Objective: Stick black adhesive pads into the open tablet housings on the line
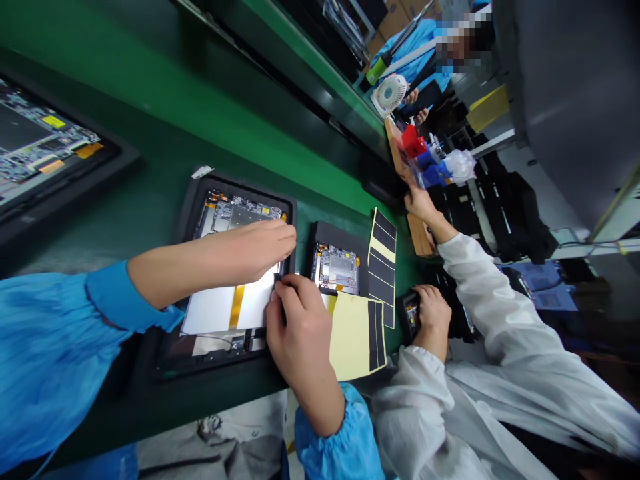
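Note:
In front of me an opened tablet (253,305) lies in a black foam frame (187,200), showing its circuit board and a silvery battery with an amber tape strip. My left hand (263,250) reaches across it, fingers bent together at the tablet's right edge; its fingertips are hidden. Just below, my right hand (300,323) pinches a small black strip (278,277) at that same edge. Beside my right hand lies a pale yellow backing sheet (353,337) with black adhesive strips. A second backing sheet (383,260) carries more such strips.
Another opened tablet (330,267) sits in foam to the right, and one more (35,147) at far left. A co-worker in white sleeves (480,280) works at right, one hand on a small device (411,315). A white fan (390,93) stands near another person in blue.

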Action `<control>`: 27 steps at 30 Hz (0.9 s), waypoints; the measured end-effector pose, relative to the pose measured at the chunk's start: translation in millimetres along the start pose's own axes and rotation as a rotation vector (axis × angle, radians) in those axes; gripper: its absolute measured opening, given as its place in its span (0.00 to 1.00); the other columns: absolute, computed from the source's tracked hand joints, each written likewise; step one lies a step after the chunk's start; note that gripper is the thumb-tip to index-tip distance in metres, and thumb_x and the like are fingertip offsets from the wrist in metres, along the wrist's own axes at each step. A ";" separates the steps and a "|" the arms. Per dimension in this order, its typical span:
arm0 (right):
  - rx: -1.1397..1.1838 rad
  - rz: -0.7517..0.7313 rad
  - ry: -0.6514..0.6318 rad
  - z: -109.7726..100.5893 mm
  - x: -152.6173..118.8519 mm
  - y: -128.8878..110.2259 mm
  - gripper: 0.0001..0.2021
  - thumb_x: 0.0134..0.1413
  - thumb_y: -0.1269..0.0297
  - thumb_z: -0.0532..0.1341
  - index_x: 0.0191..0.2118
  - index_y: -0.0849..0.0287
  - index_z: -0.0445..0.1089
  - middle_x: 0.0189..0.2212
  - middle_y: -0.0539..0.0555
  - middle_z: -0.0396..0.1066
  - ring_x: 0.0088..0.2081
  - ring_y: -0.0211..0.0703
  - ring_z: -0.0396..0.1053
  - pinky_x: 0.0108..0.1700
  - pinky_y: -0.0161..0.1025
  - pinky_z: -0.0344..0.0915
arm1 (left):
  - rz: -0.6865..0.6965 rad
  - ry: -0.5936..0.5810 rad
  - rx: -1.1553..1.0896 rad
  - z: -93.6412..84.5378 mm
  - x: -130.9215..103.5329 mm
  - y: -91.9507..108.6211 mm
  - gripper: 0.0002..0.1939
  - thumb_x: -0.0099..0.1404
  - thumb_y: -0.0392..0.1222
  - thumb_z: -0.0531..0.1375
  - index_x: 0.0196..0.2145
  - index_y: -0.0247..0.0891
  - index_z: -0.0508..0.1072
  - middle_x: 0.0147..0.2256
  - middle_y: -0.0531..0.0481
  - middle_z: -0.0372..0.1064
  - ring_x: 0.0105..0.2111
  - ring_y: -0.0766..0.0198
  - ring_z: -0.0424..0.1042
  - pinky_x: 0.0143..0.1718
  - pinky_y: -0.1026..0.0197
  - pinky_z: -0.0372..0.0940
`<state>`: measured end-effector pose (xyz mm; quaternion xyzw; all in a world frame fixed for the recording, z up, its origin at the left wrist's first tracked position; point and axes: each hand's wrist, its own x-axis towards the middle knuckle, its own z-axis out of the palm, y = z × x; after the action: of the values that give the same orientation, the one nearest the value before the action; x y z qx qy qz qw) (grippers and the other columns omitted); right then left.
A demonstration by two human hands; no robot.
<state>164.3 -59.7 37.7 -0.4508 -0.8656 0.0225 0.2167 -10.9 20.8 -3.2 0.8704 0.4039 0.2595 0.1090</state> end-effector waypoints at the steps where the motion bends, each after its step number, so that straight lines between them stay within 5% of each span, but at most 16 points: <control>1: -0.001 -0.004 -0.022 -2.2 -0.5 -1.5 0.13 0.69 0.73 0.54 0.44 0.65 0.77 0.44 0.64 0.77 0.44 0.51 0.75 0.44 0.46 0.76 | 0.008 -0.016 -0.002 -0.2 0.1 -0.3 0.24 0.69 0.34 0.37 0.33 0.39 0.73 0.37 0.51 0.68 0.38 0.65 0.62 0.43 0.58 0.66; 7: 0.134 0.094 -0.213 -23.3 -7.0 -7.3 0.16 0.70 0.62 0.59 0.55 0.67 0.76 0.63 0.66 0.70 0.66 0.60 0.62 0.65 0.58 0.69 | 0.008 -0.012 -0.069 -0.4 0.6 -2.5 0.25 0.71 0.37 0.37 0.34 0.39 0.72 0.37 0.51 0.69 0.38 0.65 0.63 0.43 0.56 0.67; 11: 0.161 0.163 -0.207 -23.2 -4.7 -1.6 0.17 0.71 0.59 0.59 0.56 0.62 0.77 0.70 0.62 0.63 0.74 0.60 0.52 0.71 0.61 0.61 | 0.015 -0.002 -0.089 -0.6 1.1 -2.7 0.24 0.73 0.37 0.38 0.35 0.38 0.73 0.37 0.50 0.70 0.38 0.65 0.65 0.43 0.57 0.68; 16: 0.053 0.145 -0.342 -18.1 -5.0 -1.4 0.30 0.71 0.52 0.60 0.69 0.68 0.66 0.75 0.64 0.51 0.77 0.67 0.39 0.72 0.67 0.56 | 0.049 -0.001 -0.104 2.5 -1.2 -6.7 0.17 0.72 0.34 0.45 0.36 0.37 0.72 0.38 0.46 0.70 0.40 0.61 0.67 0.45 0.55 0.67; 22: 0.024 0.176 -0.351 -25.5 -2.6 -10.0 0.25 0.71 0.49 0.60 0.61 0.63 0.74 0.77 0.60 0.46 0.78 0.69 0.33 0.72 0.73 0.51 | 0.033 0.002 -0.250 6.2 1.1 -9.5 0.13 0.74 0.37 0.49 0.35 0.38 0.71 0.39 0.43 0.71 0.40 0.55 0.68 0.46 0.54 0.66; 27: 0.016 0.187 -0.362 -27.1 -21.9 -12.9 0.26 0.71 0.55 0.60 0.67 0.65 0.67 0.76 0.63 0.45 0.77 0.71 0.37 0.69 0.78 0.52 | -0.030 0.045 -0.254 -18.1 -1.0 -5.7 0.18 0.76 0.45 0.47 0.35 0.39 0.74 0.40 0.44 0.74 0.43 0.56 0.72 0.50 0.55 0.70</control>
<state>176.0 -88.8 57.5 -0.5159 -0.8447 0.1302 0.0580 -24.9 23.4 9.3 0.8374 0.3833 0.3263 0.2131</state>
